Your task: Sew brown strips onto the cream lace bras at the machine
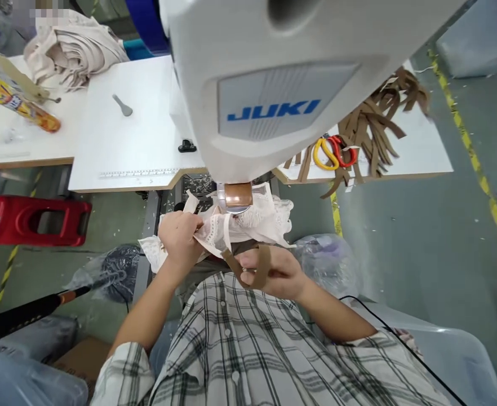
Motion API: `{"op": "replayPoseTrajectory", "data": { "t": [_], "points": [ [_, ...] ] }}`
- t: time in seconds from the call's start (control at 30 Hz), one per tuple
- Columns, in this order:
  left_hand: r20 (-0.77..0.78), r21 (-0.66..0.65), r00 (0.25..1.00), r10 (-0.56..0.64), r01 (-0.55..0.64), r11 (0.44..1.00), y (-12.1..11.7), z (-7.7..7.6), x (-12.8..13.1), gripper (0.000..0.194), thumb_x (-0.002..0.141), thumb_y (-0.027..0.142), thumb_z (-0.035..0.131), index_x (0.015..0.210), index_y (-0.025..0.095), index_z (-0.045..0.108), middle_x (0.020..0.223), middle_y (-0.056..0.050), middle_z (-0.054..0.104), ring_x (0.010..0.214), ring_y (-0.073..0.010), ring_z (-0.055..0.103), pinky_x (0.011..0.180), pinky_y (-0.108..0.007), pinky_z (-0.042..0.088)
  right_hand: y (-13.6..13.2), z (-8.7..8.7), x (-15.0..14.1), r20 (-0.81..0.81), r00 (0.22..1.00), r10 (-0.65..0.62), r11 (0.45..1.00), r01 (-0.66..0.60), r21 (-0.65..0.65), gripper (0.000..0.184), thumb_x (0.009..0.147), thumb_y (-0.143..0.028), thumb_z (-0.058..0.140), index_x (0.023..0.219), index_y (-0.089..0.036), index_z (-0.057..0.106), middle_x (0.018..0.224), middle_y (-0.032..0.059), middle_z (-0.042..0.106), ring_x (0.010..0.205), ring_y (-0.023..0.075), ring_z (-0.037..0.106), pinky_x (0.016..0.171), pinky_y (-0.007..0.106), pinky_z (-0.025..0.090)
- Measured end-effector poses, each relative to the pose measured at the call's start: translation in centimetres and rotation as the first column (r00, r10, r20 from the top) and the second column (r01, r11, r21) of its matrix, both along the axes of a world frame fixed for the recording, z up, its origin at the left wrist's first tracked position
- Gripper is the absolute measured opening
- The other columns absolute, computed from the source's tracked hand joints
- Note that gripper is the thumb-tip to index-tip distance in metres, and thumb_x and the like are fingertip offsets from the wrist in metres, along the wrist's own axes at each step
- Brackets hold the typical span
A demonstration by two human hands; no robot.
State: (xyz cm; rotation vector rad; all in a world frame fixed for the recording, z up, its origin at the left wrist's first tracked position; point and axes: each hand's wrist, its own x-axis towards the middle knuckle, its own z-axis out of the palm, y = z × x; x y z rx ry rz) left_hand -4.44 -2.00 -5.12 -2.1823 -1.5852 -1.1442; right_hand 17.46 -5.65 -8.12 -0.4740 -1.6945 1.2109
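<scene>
A white lace garment point(248, 219) lies bunched under the head of the JUKI sewing machine point(274, 107). My left hand point(180, 237) is closed on the garment's left part, thumb and fingers pinching its edge. Close to my body, my right hand point(280, 272) grips a brown fabric strip point(263, 266), which loops over the fingers. The strip's other end reaches up to a narrow white strap that hangs from the garment; whether they are joined I cannot tell. The machine's needle area is hidden behind its lower housing.
Scissors with yellow and red handles point(332, 153) lie by many brown strips point(373, 127) on the right of the white table point(142, 135). Folded beige fabric point(75, 48) is piled at the back left, near a yellow snack tube point(20, 104). A red stool point(32, 220) stands left.
</scene>
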Motion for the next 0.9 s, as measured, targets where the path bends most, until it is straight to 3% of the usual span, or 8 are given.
{"op": "replayPoseTrajectory", "data": {
  "t": [0.2,0.37,0.4,0.47,0.53,0.57,0.73,0.9],
  "points": [
    [0.053,-0.071,0.998,0.036,-0.032,0.997,-1.0,0.0,-0.4,0.029,0.079,0.017,0.058,0.057,0.022,0.039,0.050,0.003,0.040,0.050,-0.0134,0.035,0.054,-0.028,0.025,0.0,0.8,-1.4,-0.030,0.996,-0.082,0.971,0.086,0.224,0.030,0.081,-0.009,0.071,0.105,-0.027,0.068,0.103,0.0024,0.075,0.092,0.0183,0.075,0.075,0.027,0.066],
    [0.086,-0.393,0.995,0.051,-0.014,0.919,-1.7,0.8,-0.5,0.020,0.079,0.020,0.058,0.060,0.020,0.052,0.055,0.000,0.051,0.054,-0.0138,0.043,0.057,-0.027,0.028,0.1,0.3,-1.0,0.064,0.985,-0.158,0.987,0.156,0.039,0.028,0.086,-0.026,0.069,0.113,-0.029,0.066,0.098,-0.0001,0.076,0.084,0.0172,0.075,0.073,0.030,0.062],
    [0.138,-0.545,0.990,0.004,0.073,0.835,-2.0,1.3,-0.6,0.016,0.080,0.022,0.059,0.064,0.020,0.057,0.059,0.000,0.056,0.056,-0.0136,0.045,0.057,-0.026,0.029,0.6,-0.1,-0.5,0.111,0.972,-0.207,0.978,0.207,0.012,0.023,0.088,-0.028,0.067,0.111,-0.028,0.067,0.098,0.0003,0.076,0.087,0.0179,0.074,0.078,0.032,0.061],
    [0.343,-0.772,0.936,-0.082,0.331,0.543,-2.7,2.4,-0.7,0.017,0.087,0.027,0.058,0.073,0.019,0.064,0.066,-0.001,0.061,0.057,-0.0126,0.048,0.055,-0.024,0.031,2.1,-1.6,0.7,0.244,0.910,-0.335,0.936,0.352,-0.025,0.015,0.091,-0.031,0.062,0.104,-0.027,0.068,0.102,0.0032,0.074,0.096,0.0204,0.071,0.088,0.037,0.058],
    [0.579,-0.779,0.815,-0.038,0.566,0.269,-3.5,3.2,-1.0,0.027,0.092,0.036,0.056,0.078,0.018,0.068,0.068,-0.001,0.063,0.057,-0.0118,0.050,0.055,-0.023,0.034,3.6,-3.6,2.1,0.433,0.813,-0.390,0.872,0.477,-0.110,0.021,0.091,-0.035,0.061,0.108,-0.024,0.065,0.106,0.0075,0.071,0.100,0.0230,0.069,0.091,0.042,0.055],
    [0.663,-0.735,0.748,0.022,0.646,0.204,-3.9,3.4,-1.2,0.032,0.094,0.041,0.055,0.080,0.017,0.070,0.070,-0.002,0.064,0.058,-0.0123,0.052,0.056,-0.023,0.037,4.2,-4.8,2.7,0.542,0.767,-0.344,0.850,0.500,-0.169,0.029,0.090,-0.040,0.062,0.113,-0.022,0.062,0.110,0.0094,0.069,0.101,0.0238,0.068,0.091,0.043,0.054],
    [0.803,-0.591,0.520,0.291,0.757,0.278,-5.0,2.6,-2.9,0.039,0.089,0.051,0.062,0.097,0.015,0.077,0.083,-0.008,0.073,0.065,-0.0172,0.062,0.058,-0.025,0.046,4.3,-7.9,4.2,0.719,0.681,0.140,0.890,0.231,-0.393,0.048,0.087,-0.053,0.061,0.121,-0.019,0.060,0.121,0.0129,0.064,0.107,0.0247,0.063,0.095,0.040,0.049],
    [0.832,-0.550,0.419,0.362,0.706,0.447,-5.4,2.0,-5.1,0.040,0.074,0.052,0.077,0.089,0.015,0.078,0.072,-0.007,0.072,0.058,-0.0184,0.063,0.053,-0.027,0.048,3.0,-7.3,4.1,0.589,0.735,0.335,0.771,0.145,-0.620,0.064,0.078,-0.060,0.069,0.125,-0.019,0.056,0.100,0.0065,0.067,0.081,0.0171,0.058,0.071,0.029,0.042]
  ]
}}
